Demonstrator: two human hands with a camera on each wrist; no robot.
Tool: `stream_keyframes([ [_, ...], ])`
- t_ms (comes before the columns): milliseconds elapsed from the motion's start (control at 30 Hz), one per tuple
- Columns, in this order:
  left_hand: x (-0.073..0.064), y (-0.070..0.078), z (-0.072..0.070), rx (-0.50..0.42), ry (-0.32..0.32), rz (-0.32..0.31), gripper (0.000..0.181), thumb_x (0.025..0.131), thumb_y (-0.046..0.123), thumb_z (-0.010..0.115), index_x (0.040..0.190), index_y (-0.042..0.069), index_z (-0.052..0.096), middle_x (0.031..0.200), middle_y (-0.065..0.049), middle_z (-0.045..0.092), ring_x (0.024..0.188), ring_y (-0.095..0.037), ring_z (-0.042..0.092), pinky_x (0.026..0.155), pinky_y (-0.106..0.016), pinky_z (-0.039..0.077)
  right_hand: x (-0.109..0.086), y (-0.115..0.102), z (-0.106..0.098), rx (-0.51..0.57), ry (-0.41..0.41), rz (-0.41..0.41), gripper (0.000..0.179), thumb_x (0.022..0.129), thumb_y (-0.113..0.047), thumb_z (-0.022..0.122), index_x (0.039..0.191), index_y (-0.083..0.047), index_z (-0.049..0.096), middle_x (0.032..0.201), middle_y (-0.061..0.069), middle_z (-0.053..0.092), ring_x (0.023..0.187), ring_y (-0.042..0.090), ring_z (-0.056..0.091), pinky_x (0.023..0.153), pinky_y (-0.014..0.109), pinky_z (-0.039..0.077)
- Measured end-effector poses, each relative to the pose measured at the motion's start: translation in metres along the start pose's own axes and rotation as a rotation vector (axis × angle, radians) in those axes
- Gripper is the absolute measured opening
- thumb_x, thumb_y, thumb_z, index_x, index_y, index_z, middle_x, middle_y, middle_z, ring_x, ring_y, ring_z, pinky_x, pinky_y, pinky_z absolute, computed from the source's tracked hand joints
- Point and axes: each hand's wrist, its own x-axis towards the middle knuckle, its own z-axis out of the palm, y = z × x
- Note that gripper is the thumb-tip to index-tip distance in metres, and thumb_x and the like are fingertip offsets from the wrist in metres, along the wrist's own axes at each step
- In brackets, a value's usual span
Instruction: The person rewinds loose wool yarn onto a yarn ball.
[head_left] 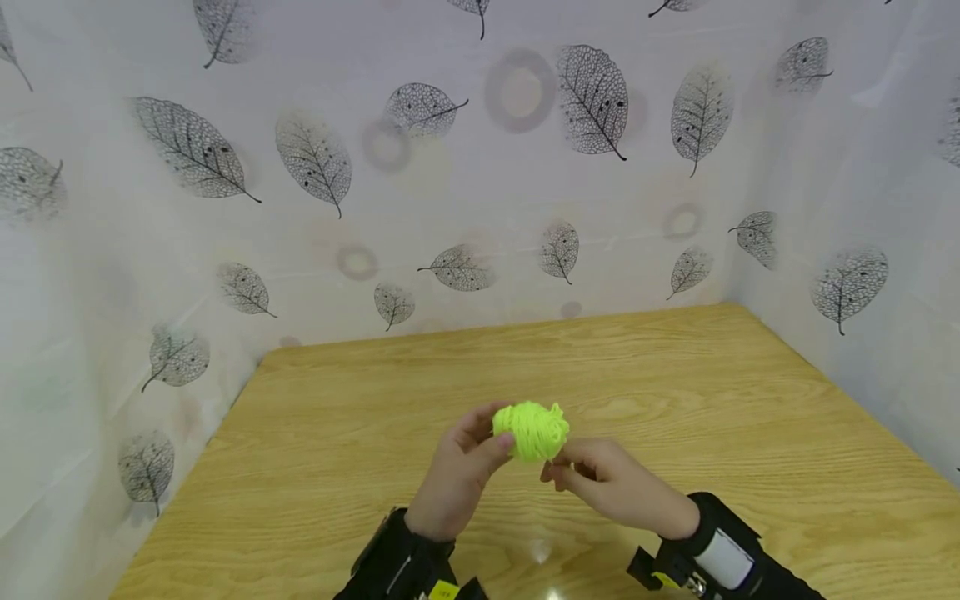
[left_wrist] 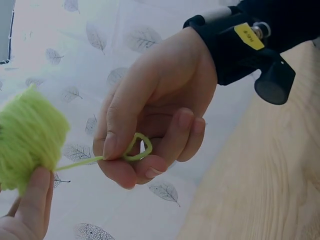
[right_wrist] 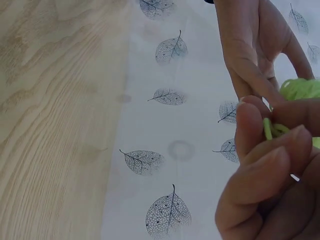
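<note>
A neon yellow-green ball of yarn [head_left: 531, 431] is held above the table by my left hand [head_left: 460, 475], thumb on its near side and fingers behind. Just right of it, my right hand [head_left: 611, 483] pinches the loose yarn end between thumb and index finger. In the left wrist view, a strand of yarn [left_wrist: 80, 163] runs taut from the ball to the right hand, and a small loop sticks out past the pinch. The right wrist view shows the looped yarn end [right_wrist: 273, 129] between the right fingertips, with the ball partly hidden behind them.
A wood-grain table [head_left: 360, 392] lies under both hands. White sheeting printed with dark leaves [head_left: 480, 192] stands along its back and both sides. Each wrist wears a black strap with a camera mount [head_left: 720, 550].
</note>
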Motion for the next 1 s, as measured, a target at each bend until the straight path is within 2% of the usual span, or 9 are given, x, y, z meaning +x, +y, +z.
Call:
stream_keyframes([
  [133,0.0,0.0,0.003,0.009,0.083,0.026,0.041,0.09,0.008,0.058,0.126,-0.004,0.043,0.116,-0.008,0.054,0.104,-0.02,0.053,0.091,-0.032,0.046,0.0,-0.003,0.006,-0.042,-0.009,-0.012,0.014,0.094,-0.011,0.053,0.089,-0.016,0.064,0.072,-0.007,0.058,0.052,-0.004,0.039,0.043,0.015,0.038],
  [267,0.002,-0.003,0.004,0.068,0.146,0.043,0.041,0.088,0.009,0.061,0.124,-0.004,0.047,0.115,-0.01,0.056,0.102,-0.021,0.054,0.088,-0.032,0.046,-0.001,-0.007,0.009,-0.065,-0.009,-0.048,0.014,0.094,-0.014,0.053,0.087,-0.02,0.064,0.067,-0.011,0.053,0.051,-0.006,0.036,0.043,0.013,0.036],
  [433,0.003,-0.008,0.006,0.15,0.189,0.072,0.042,0.086,0.013,0.065,0.122,-0.001,0.05,0.119,-0.015,0.054,0.105,-0.025,0.054,0.086,-0.03,0.048,-0.003,-0.011,0.01,-0.067,-0.01,-0.093,0.013,0.094,-0.013,0.054,0.087,-0.019,0.063,0.064,-0.011,0.049,0.049,-0.006,0.035,0.041,0.013,0.035],
  [533,0.003,-0.01,0.007,0.236,0.201,0.093,0.043,0.085,0.018,0.067,0.121,0.001,0.051,0.119,-0.017,0.054,0.106,-0.025,0.055,0.084,-0.028,0.05,-0.004,-0.013,0.01,-0.076,-0.008,-0.12,0.013,0.093,-0.012,0.055,0.087,-0.019,0.063,0.064,-0.01,0.049,0.048,-0.005,0.034,0.04,0.013,0.035],
  [667,0.001,-0.013,0.007,0.342,0.196,0.142,0.042,0.085,0.018,0.067,0.121,0.003,0.053,0.119,-0.017,0.054,0.104,-0.025,0.056,0.083,-0.029,0.051,-0.005,-0.017,0.009,-0.106,0.007,-0.151,0.013,0.092,-0.009,0.056,0.087,-0.019,0.063,0.063,-0.009,0.05,0.047,-0.006,0.034,0.039,0.012,0.034],
  [867,0.0,-0.015,0.008,0.518,0.151,0.26,0.037,0.084,0.018,0.067,0.117,0.005,0.057,0.119,-0.013,0.055,0.106,-0.022,0.054,0.086,-0.034,0.05,-0.007,-0.024,0.003,-0.178,0.047,-0.173,0.015,0.09,-0.007,0.058,0.084,-0.021,0.062,0.063,-0.011,0.049,0.048,-0.007,0.034,0.039,0.012,0.035],
  [1000,-0.001,-0.015,0.009,0.613,0.092,0.258,0.035,0.085,0.022,0.066,0.116,0.008,0.059,0.117,-0.009,0.057,0.104,-0.022,0.054,0.083,-0.035,0.052,-0.008,-0.025,-0.003,-0.194,0.08,-0.185,0.016,0.089,-0.004,0.059,0.086,-0.02,0.061,0.063,-0.01,0.048,0.047,-0.006,0.035,0.038,0.013,0.035],
])
